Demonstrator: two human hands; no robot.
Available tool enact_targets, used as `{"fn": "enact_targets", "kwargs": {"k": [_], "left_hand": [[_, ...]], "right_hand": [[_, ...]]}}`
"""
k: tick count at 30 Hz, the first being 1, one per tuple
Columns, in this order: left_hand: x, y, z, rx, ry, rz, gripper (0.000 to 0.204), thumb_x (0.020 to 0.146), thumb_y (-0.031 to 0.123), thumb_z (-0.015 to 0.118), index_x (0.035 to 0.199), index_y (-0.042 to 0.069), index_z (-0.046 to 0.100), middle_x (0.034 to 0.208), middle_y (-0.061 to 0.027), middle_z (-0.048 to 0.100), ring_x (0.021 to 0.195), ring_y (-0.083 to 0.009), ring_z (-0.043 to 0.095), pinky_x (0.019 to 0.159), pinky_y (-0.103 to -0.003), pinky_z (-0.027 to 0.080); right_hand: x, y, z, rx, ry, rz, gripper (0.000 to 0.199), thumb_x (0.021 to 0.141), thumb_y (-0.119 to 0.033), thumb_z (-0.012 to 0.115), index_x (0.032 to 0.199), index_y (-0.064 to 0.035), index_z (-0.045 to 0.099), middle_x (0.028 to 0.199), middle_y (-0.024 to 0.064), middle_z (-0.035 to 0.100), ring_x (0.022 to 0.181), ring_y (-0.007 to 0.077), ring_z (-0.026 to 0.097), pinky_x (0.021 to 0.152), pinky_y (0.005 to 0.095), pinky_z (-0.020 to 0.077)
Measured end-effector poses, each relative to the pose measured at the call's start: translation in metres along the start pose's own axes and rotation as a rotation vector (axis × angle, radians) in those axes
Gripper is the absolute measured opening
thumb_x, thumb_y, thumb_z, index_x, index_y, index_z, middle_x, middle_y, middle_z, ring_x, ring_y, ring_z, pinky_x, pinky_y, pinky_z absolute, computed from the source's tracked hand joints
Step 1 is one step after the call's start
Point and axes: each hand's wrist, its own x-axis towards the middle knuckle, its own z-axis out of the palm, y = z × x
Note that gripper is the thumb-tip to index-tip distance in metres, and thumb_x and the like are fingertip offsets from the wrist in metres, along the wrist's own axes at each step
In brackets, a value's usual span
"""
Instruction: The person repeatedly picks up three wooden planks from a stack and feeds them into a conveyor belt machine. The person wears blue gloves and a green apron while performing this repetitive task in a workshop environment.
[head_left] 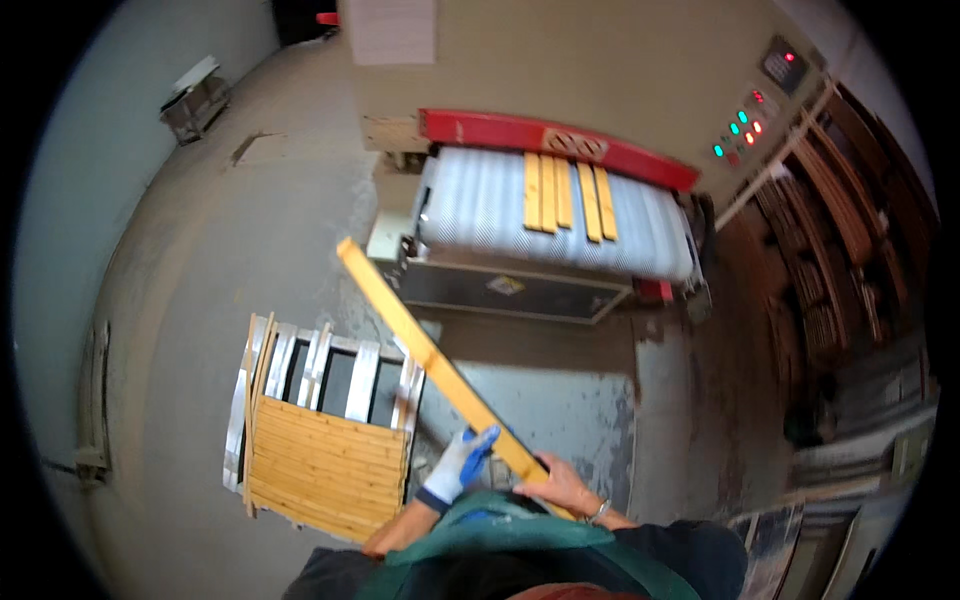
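Observation:
A long yellow wooden plank [425, 352] slants across in front of me, its far end up and to the left, pointing toward the conveyor. My left hand [460, 464], in a white and blue glove, is closed on its left edge near the lower part. My right hand [562, 487], bare with a band at the wrist, grips the near end close to my body. Several shorter-looking yellow planks [548, 195] lie on the pale ribbed conveyor belt [465, 205], partly under the red bar of the machine. More planks [325, 460] lie side by side on a slatted rack to my left.
Past the belt rises a large beige machine [560, 60] with a red guard bar [480, 128] and lit buttons [740, 122]. Stacked boards [815, 250] stand at the right. A small cart [197, 105] is by the far left wall.

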Motion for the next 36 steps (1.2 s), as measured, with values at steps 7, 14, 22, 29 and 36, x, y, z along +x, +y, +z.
{"fn": "enact_targets", "kwargs": {"k": [7, 14, 22, 29, 36], "left_hand": [[0.021, 0.031, 0.108, 0.569, -0.142, 0.085, 0.036, 0.102, 0.036, 0.063, 0.113, 0.001, 0.067, 0.099, -0.0006, 0.066, 0.093, -0.0097, 0.059, 0.085, -0.027, 0.049], [0.056, 0.008, 0.13, 0.803, -0.329, -0.028, 0.053, 0.104, 0.038, 0.059, 0.138, -0.003, 0.056, 0.128, -0.0092, 0.064, 0.118, -0.0173, 0.059, 0.105, -0.034, 0.047], [0.012, -0.066, 0.086, 0.542, -0.112, -0.601, 0.045, 0.1, 0.035, 0.067, 0.134, 0.006, 0.058, 0.115, -0.0059, 0.063, 0.11, -0.0157, 0.061, 0.094, -0.031, 0.051], [-0.003, -0.037, 0.073, 1.069, -0.341, 0.149, 0.035, 0.092, 0.017, 0.069, 0.124, 0.003, 0.065, 0.113, -0.0145, 0.064, 0.103, -0.0303, 0.061, 0.091, -0.038, 0.047], [0.01, -0.011, 0.096, 0.757, 0.122, -0.244, 0.035, 0.099, 0.036, 0.067, 0.082, 0.006, 0.073, 0.06, 0.0044, 0.047, 0.054, -0.0081, 0.041, 0.05, -0.029, 0.032]], "right_hand": [[-0.077, 0.048, -0.021, 0.199, 0.113, -0.052, 0.086, 0.073, -0.036, 0.087, 0.141, 0.0023, 0.051, 0.13, 0.0236, 0.063, 0.121, 0.0333, 0.062, 0.103, 0.0408, 0.048], [-0.086, 0.081, -0.024, 0.772, 0.0, 0.116, 0.051, 0.082, -0.014, 0.078, 0.126, 0.0012, 0.057, 0.109, 0.0083, 0.066, 0.096, 0.0144, 0.064, 0.083, 0.0307, 0.0542], [-0.07, 0.066, -0.012, 1.156, 0.172, 0.096, 0.033, 0.087, -0.009, 0.071, 0.118, 0.0003, 0.062, 0.104, 0.0076, 0.069, 0.09, 0.0131, 0.068, 0.073, 0.0285, 0.056], [-0.043, 0.06, -0.026, 0.921, 0.302, 0.084, 0.022, 0.081, -0.01, 0.074, 0.096, 0.005, 0.069, 0.089, 0.0054, 0.069, 0.08, 0.014, 0.064, 0.072, 0.0307, 0.0521], [-0.024, 0.07, -0.027, 0.783, 0.461, 0.079, 0.025, 0.078, -0.015, 0.076, 0.093, 0.0038, 0.073, 0.08, 0.0067, 0.072, 0.071, 0.013, 0.065, 0.064, 0.0312, 0.0523]]}}
